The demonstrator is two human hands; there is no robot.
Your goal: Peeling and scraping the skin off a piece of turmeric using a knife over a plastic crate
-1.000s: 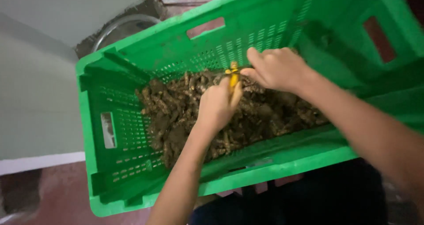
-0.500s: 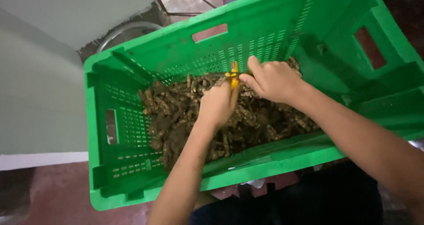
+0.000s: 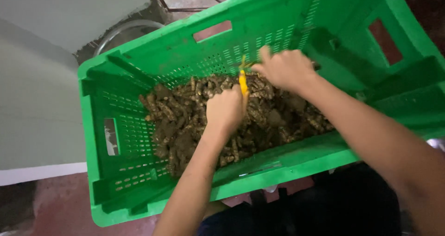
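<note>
While I lean over it, big green slotted crate with handle cut-outs at ten and two o'clock, heap of muddy brown roots inside, my left hand fisted around a yellow-handled tool at centre, my right hand pinching its top end at one o'clock.

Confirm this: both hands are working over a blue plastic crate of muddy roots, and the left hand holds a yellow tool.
Wrong on colour: the head view shows a green crate. The rest stands: the left hand grips the yellow tool, the right hand beside it, over the muddy roots.
</note>
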